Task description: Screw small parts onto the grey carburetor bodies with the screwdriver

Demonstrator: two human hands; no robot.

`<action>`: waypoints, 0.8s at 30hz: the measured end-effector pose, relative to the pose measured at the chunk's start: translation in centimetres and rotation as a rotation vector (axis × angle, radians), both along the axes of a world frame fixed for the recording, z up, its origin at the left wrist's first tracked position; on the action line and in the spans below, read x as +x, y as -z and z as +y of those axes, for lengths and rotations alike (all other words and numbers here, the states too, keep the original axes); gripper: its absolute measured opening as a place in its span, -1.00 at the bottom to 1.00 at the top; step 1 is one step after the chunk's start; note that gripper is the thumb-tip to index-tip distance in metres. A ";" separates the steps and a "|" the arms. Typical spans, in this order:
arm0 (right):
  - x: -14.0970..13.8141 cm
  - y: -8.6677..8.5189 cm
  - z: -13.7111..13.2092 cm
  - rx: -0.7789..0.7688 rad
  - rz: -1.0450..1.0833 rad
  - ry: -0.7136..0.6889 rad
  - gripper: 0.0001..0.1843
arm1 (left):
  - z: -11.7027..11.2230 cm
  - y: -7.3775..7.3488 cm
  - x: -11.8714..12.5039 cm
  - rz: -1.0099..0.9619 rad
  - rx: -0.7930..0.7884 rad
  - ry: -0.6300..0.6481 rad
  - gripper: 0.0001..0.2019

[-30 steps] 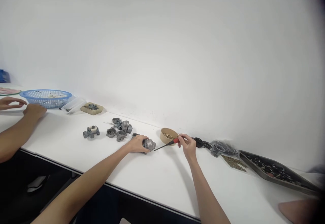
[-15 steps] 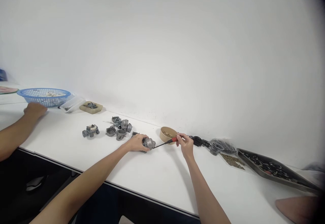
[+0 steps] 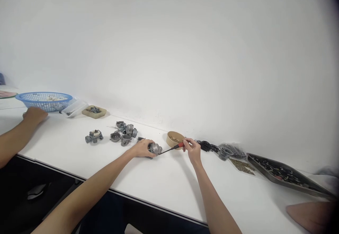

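Note:
My left hand point(image 3: 142, 148) grips a grey metal carburetor part point(image 3: 155, 148) that rests on the white table point(image 3: 169, 181). My right hand point(image 3: 192, 149) holds a red-handled screwdriver point(image 3: 172, 148) by its handle. The dark shaft points left and its tip touches the part. Just behind the screwdriver stands a small tan bowl point(image 3: 173, 137) with small brass pieces in it.
Several more grey metal parts point(image 3: 124, 133) and one apart point(image 3: 93, 136) lie to the left. Farther left are a tan tray point(image 3: 94, 111), a clear bag point(image 3: 75, 108), a blue basket point(image 3: 43, 100) and another person's hand point(image 3: 34, 115). Right: black rings point(image 3: 209, 146), bags point(image 3: 234, 153), a dark tray point(image 3: 283, 175).
The screwdriver tip has moved left from free of the part to touching it. The other person's second hand at far left has gone out of view.

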State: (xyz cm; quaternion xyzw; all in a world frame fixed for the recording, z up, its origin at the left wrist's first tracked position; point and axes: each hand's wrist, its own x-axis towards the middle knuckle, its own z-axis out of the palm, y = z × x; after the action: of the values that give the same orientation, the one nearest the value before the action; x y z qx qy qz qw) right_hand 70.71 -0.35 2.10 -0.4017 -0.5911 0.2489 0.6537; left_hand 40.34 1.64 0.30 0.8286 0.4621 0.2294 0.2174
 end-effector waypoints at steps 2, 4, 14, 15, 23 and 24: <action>-0.1 0.0 0.0 -0.005 0.006 0.009 -0.72 | 0.0 0.0 0.0 -0.001 0.003 0.005 -0.12; -0.2 0.0 0.0 -0.014 0.010 0.009 -0.71 | 0.1 0.1 -0.1 -0.008 0.007 0.015 -0.14; 0.5 -0.8 -0.7 -0.060 -0.116 -0.231 -0.57 | 0.6 0.3 -0.4 0.000 -0.036 0.026 -0.06; 0.4 -0.9 -0.8 -0.067 -0.143 -0.222 -0.60 | 0.7 0.3 -0.4 0.000 -0.040 0.027 -0.05; -0.1 -1.4 -1.2 -0.081 -0.278 -0.237 -0.63 | 0.7 0.3 -0.5 -0.023 -0.043 0.046 -0.04; -0.1 -1.4 -1.3 -0.077 -0.284 -0.217 -0.64 | 0.7 0.3 -0.5 -0.028 -0.042 0.047 -0.05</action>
State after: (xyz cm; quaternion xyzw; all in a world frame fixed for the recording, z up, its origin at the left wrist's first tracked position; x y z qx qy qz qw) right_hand 70.57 -1.66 3.54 -0.3913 -0.7074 0.2813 0.5171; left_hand 39.82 2.31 0.01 0.8312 0.4440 0.2260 0.2467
